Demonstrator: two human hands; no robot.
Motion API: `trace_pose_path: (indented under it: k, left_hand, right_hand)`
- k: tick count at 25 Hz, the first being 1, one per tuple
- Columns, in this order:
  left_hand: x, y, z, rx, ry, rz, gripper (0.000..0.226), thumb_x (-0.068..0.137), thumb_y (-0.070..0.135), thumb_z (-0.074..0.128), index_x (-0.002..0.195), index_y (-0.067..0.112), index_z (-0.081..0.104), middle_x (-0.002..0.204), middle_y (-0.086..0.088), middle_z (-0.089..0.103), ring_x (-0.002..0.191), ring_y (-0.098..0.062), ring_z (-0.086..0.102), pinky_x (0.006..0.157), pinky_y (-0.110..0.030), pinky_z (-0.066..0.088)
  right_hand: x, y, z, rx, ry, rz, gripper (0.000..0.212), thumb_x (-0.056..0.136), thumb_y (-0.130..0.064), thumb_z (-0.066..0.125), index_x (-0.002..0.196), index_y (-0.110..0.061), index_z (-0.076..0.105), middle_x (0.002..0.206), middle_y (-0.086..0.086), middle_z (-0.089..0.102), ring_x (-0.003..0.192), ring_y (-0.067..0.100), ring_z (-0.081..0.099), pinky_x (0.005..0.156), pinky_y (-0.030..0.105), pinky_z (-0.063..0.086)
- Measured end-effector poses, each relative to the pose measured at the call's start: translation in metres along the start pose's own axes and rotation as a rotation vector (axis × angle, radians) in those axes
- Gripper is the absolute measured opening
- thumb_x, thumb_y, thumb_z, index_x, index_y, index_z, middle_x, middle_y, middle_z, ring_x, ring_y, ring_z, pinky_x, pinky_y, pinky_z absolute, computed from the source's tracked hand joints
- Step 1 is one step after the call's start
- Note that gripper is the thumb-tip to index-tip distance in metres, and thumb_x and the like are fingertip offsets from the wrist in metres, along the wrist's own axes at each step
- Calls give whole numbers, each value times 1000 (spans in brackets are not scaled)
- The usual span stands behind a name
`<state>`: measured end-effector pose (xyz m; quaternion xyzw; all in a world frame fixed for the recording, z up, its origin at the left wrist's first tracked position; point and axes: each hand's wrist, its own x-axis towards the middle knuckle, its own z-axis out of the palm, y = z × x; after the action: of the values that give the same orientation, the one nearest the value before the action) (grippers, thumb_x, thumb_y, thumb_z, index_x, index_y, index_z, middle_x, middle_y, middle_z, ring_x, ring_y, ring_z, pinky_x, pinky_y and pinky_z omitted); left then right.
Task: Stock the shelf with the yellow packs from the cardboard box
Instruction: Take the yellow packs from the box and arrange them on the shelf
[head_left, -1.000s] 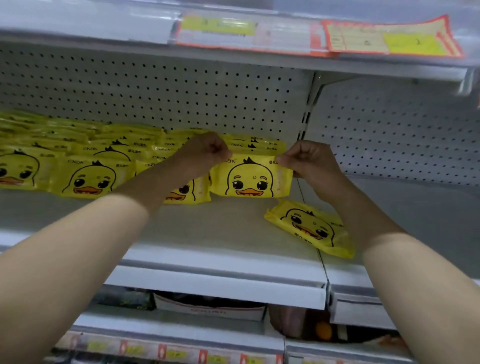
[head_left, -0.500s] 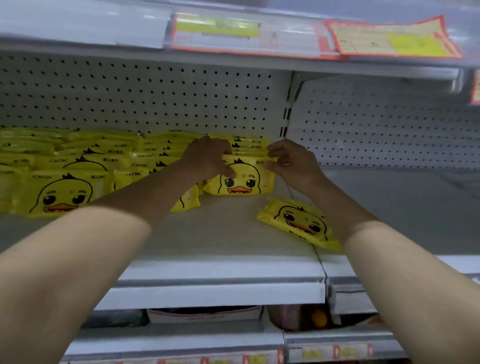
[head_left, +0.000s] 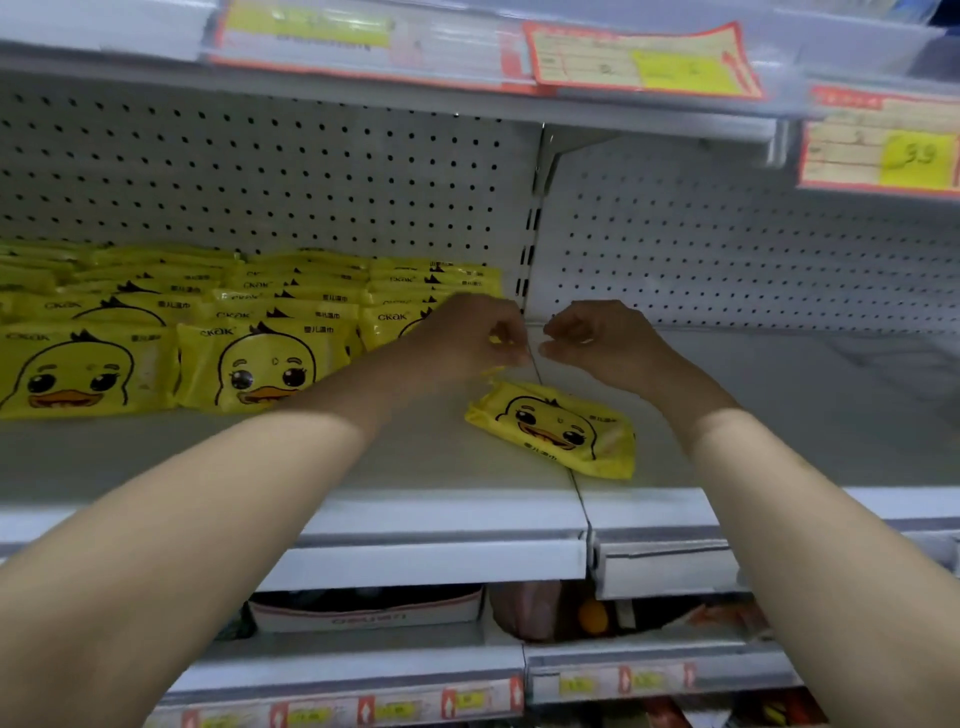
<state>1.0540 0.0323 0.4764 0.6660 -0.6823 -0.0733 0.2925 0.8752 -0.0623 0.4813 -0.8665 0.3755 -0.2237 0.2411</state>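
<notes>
Rows of yellow duck-face packs (head_left: 260, 364) stand upright on the left part of the white shelf (head_left: 415, 467). My left hand (head_left: 470, 338) is at the right end of the front row, fingers curled on the top corner of a yellow pack (head_left: 388, 325) that it mostly hides. A short gap to the right, my right hand (head_left: 597, 338) hovers by the shelf divider with loosely curled fingers and holds nothing. Another yellow pack (head_left: 556, 428) lies flat across the seam, below both hands. The cardboard box is out of view.
A pegboard back wall (head_left: 727, 249) runs behind the bare right shelf bay (head_left: 805, 415). The shelf above (head_left: 467, 104) carries price tags (head_left: 639, 62). A lower shelf holds a white box (head_left: 363, 613) and other goods.
The pack held in both hands has gone back into the front row. My right hand has let go and pulled slightly right, while my left stays on the pack. The view has shifted right.
</notes>
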Motion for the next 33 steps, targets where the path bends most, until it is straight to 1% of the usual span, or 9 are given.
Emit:
trace_pose_path:
  k: [2, 6, 10, 12, 15, 20, 22, 27, 33]
  left_hand:
    - [-5, 10, 18, 0, -77, -50, 16, 84, 30, 75, 96, 21, 71, 91, 11, 61, 92, -5, 56, 68, -12, 40]
    - [-11, 11, 36, 29, -109, -195, 25, 89, 38, 68, 106, 20, 69, 105, 3, 64, 102, -16, 58, 81, -28, 43]
    - [-20, 18, 40, -83, -7, -247, 25, 86, 29, 72, 108, 18, 68, 106, 1, 64, 100, -14, 58, 79, -23, 40]
    - [-27, 25, 38, -139, 95, -222, 21, 83, 20, 75, 103, 19, 69, 103, 2, 63, 99, -12, 56, 78, -22, 37]
    - [-37, 28, 36, -203, 281, -152, 18, 78, 12, 77, 91, 20, 68, 94, 7, 58, 95, -12, 54, 77, -22, 36]
    - [-54, 29, 39, -325, 341, -127, 22, 82, 9, 74, 85, 28, 62, 103, 7, 64, 101, -11, 56, 85, -22, 40]
    - [-59, 33, 41, -411, 326, -131, 22, 83, 10, 73, 85, 28, 62, 106, 9, 67, 104, -4, 58, 88, -13, 39]
    - [-60, 43, 48, -461, 353, -169, 11, 82, 14, 76, 89, 17, 68, 98, 13, 69, 99, 6, 59, 83, -1, 37]
    - [-60, 54, 47, -430, 385, -265, 8, 80, 19, 78, 83, 21, 70, 92, 12, 70, 93, 3, 60, 81, -7, 39]
  right_hand:
    - [-14, 8, -8, -25, -59, 46, 24, 83, -34, 78, 103, -21, 73, 99, -9, 68, 100, 9, 62, 84, 22, 46]
    - [-39, 28, -13, 36, -119, 119, 25, 82, -32, 77, 104, -20, 72, 103, -6, 70, 102, 13, 64, 90, 28, 50]
    - [-51, 40, -9, -26, -153, 151, 26, 84, -32, 75, 107, -21, 71, 105, -3, 68, 102, 19, 63, 92, 38, 54]
    - [-55, 37, -8, 24, -45, 96, 18, 81, -25, 77, 98, -25, 72, 92, -9, 67, 93, 13, 64, 82, 24, 53]
    - [-62, 29, -8, 240, 198, -64, 21, 78, -10, 79, 85, -28, 70, 78, -18, 66, 74, -7, 60, 65, 3, 40]
    - [-73, 30, 2, 389, 261, -155, 29, 80, -8, 77, 79, -35, 66, 78, -28, 66, 79, -8, 60, 71, 9, 44]
    - [-76, 34, 5, 424, 262, -148, 31, 80, -10, 79, 79, -37, 65, 80, -28, 66, 78, -4, 60, 68, 13, 47]
    - [-87, 44, 6, 509, 252, -116, 33, 81, -12, 79, 79, -43, 68, 93, -11, 71, 83, 13, 65, 66, 27, 54]
    - [-91, 48, 2, 595, 260, -85, 23, 78, -9, 81, 76, -30, 73, 76, -5, 70, 64, 4, 58, 63, 17, 45]
